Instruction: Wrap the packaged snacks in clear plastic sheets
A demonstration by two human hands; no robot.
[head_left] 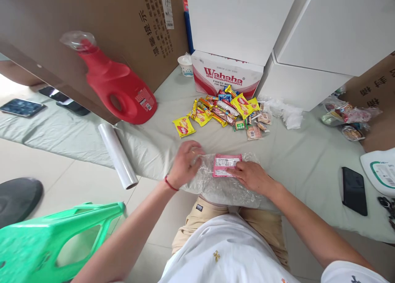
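A pink packet (pixel 218 172) with white printed labels lies on a crinkled sheet of clear plastic wrap (pixel 226 189) at the bed's front edge. My right hand (pixel 253 176) is on the packet's right side, its fingers across the top and gripping it; the underside of the grip is hidden. To the left, my left hand (pixel 186 164) has its fingers curled at the left edge of the wrap, slightly blurred. Just beyond both hands is a pile of wrapped snacks (pixel 226 112), with a yellow snack bag (pixel 184 127) at its left.
A red jug (pixel 123 85) and a roll of plastic wrap (pixel 119 157) are to the left, near a green stool (pixel 46 233). Behind the snacks stands a Wahaba carton (pixel 226 73) beside white boxes (pixel 240 19). A black phone (pixel 354 191) lies right.
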